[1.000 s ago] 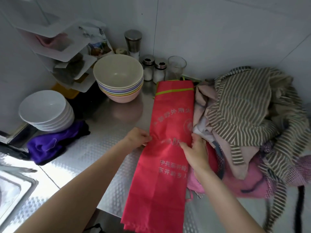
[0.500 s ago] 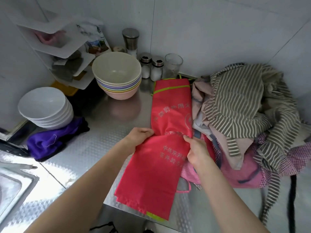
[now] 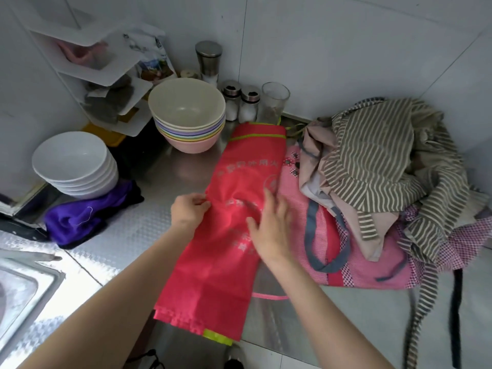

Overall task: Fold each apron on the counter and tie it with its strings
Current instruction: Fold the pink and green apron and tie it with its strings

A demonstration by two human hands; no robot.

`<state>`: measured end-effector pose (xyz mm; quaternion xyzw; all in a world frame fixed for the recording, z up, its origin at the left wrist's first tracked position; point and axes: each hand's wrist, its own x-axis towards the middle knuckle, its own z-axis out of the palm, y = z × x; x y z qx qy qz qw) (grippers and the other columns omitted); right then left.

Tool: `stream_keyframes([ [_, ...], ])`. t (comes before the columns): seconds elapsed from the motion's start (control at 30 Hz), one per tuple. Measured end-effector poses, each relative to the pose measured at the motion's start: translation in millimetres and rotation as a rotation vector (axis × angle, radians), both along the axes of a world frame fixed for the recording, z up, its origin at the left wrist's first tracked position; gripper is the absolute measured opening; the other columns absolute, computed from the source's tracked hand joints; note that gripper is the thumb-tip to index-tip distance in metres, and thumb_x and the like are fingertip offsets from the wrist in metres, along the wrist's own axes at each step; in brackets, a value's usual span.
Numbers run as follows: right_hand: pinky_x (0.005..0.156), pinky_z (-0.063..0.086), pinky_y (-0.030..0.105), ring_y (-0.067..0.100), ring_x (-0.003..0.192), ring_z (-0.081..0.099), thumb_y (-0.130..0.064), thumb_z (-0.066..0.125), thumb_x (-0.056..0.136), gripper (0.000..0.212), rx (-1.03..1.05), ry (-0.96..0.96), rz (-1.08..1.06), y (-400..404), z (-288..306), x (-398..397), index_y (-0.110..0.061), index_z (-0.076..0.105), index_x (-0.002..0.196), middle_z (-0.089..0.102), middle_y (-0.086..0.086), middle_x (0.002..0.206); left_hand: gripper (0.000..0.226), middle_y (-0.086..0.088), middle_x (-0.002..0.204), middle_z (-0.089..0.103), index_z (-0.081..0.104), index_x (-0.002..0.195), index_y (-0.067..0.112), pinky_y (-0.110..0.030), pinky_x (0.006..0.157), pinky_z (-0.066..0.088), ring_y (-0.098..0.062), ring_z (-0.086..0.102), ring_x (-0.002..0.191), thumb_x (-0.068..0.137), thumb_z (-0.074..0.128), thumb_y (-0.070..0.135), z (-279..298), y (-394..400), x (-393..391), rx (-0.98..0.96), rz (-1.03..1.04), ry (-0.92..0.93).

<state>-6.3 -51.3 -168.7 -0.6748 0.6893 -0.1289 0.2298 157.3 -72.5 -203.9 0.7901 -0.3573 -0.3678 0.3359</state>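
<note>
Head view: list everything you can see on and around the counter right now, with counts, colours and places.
Red apron: 1, red with green trim, folded long, counter centre.
Apron pile: several, striped, beige, pink checked, right of red apron.
Pastel bowls: 1 stack, cream on top, back centre.
White bowls: 1 stack, left.
Purple cloth: 1, beneath white bowls.
Shakers: 2, metal-capped, by wall.
Grinder: 1, steel, behind bowls.
Glass: 1, clear, beside shakers.
Shelf rack: 1, white, back-left corner.
Sink: 1, steel, lower left.
Left hand: pinches apron's left edge.
Right hand: flat on apron.

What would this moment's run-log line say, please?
step: folding red apron | left hand: pinches its edge | right hand: flat on it | strings: untied
</note>
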Motion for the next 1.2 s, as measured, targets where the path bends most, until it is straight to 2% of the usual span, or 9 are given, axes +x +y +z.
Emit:
stream_keyframes([
  [0.13, 0.112, -0.011, 0.053, 0.032, 0.143, -0.018, -0.048, 0.041, 0.094, 0.066, -0.014, 0.256, 0.436, 12.8, -24.7, 35.0, -0.033, 0.008, 0.15, -0.016, 0.006, 0.157, 0.044, -0.018, 0.11, 0.068, 0.054, 0.126, 0.007, -0.028, 0.092, 0.041, -0.027, 0.06, 0.111, 0.084, 0.066, 0.008, 1.3, 16.8, 18.1, -0.044, -0.06, -0.192],
  [0.27, 0.11, -0.015, 0.056, 0.031, 0.142, -0.022, -0.064, 0.033, 0.089, 0.077, 0.193, 0.371, 0.541, 9.5, -46.0, 28.4, -0.036, -0.006, 0.149, -0.02, 0.004, 0.156, 0.032, -0.015, 0.108, 0.067, 0.061, 0.116, 0.004, -0.027, 0.084, 0.042, -0.029, 0.06, 0.106, 0.085, 0.065, 0.012, -1.4, 21.2, 28.0, 0.022, -0.191, -0.238],
  [0.43, 0.112, -0.013, 0.053, 0.029, 0.141, -0.026, -0.072, 0.037, 0.083, 0.087, 0.284, 0.469, 0.675, -8.2, -43.3, 7.1, -0.038, -0.011, 0.147, -0.027, 0.002, 0.154, 0.007, -0.011, 0.077, 0.06, 0.06, 0.082, 0.006, -0.015, 0.039, 0.048, -0.014, 0.057, 0.056, 0.083, 0.067, 0.005, 0.9, 29.8, 43.8, 0.22, -0.221, 0.051],
  [0.63, 0.115, -0.011, 0.048, 0.028, 0.143, -0.02, -0.061, 0.031, 0.092, 0.072, 0.134, 0.323, 0.629, 13.2, -27.5, 19.9, -0.031, -0.002, 0.15, -0.016, 0.007, 0.157, 0.017, -0.003, 0.066, 0.059, 0.059, 0.069, 0.012, -0.014, 0.041, 0.049, -0.01, 0.058, 0.046, 0.081, 0.07, 0.007, -1.2, 37.9, 45.5, 0.23, -0.276, 0.007],
  [0.73, 0.112, -0.013, 0.054, 0.029, 0.143, -0.021, -0.056, 0.027, 0.095, 0.066, 0.17, 0.282, 0.677, 51.2, -32.1, 38.2, -0.033, -0.002, 0.149, -0.015, 0.0, 0.158, 0.025, -0.002, 0.069, 0.062, 0.055, 0.063, 0.019, -0.021, 0.057, 0.052, -0.011, 0.061, 0.054, 0.076, 0.075, 0.012, -5.7, 43.1, 40.4, 0.156, -0.283, -0.148],
  [0.83, 0.11, -0.017, 0.055, 0.03, 0.141, -0.024, -0.057, 0.023, 0.096, 0.065, 0.172, 0.38, 0.705, 69.5, -46.9, 34.6, -0.033, -0.005, 0.149, -0.018, -0.005, 0.157, 0.024, -0.004, 0.073, 0.062, 0.054, 0.07, 0.017, -0.029, 0.07, 0.054, -0.015, 0.059, 0.055, 0.074, 0.076, 0.009, -5.8, 49.4, 37.3, 0.111, -0.278, -0.126],
  [0.97, 0.11, -0.018, 0.054, 0.027, 0.139, -0.03, -0.058, 0.021, 0.095, 0.065, 0.168, 0.406, 0.734, 67.9, -55.9, 26.1, -0.035, -0.008, 0.148, -0.025, -0.008, 0.154, 0.025, -0.006, 0.068, 0.061, 0.052, 0.07, 0.016, -0.029, 0.06, 0.057, -0.011, 0.06, 0.048, 0.079, 0.071, 0.003, -5.2, 66.8, 42.4, 0.113, -0.239, 0.059],
  [1.1, 0.112, -0.016, 0.051, 0.026, 0.141, -0.026, -0.056, 0.021, 0.096, 0.062, 0.145, 0.382, 0.691, 68.1, -53.5, 27.7, -0.037, -0.008, 0.148, -0.023, -0.004, 0.155, 0.022, 0.0, 0.058, 0.059, 0.058, 0.066, 0.016, -0.012, 0.047, 0.05, -0.006, 0.057, 0.045, 0.082, 0.068, 0.006, -3.6, 96.0, 44.6, 0.129, -0.32, 0.012],
  [1.2, 0.113, -0.014, 0.047, 0.025, 0.144, -0.017, -0.059, 0.004, 0.086, 0.069, 0.041, 0.326, 0.593, 82.6, -48.8, 19.8, -0.033, -0.002, 0.149, -0.014, 0.001, 0.158, 0.022, 0.008, 0.049, 0.06, 0.061, 0.065, 0.016, -0.012, 0.047, 0.05, 0.002, 0.055, 0.038, 0.085, 0.066, 0.008, -5.6, 109.6, 49.1, 0.159, -0.354, 0.007],
])
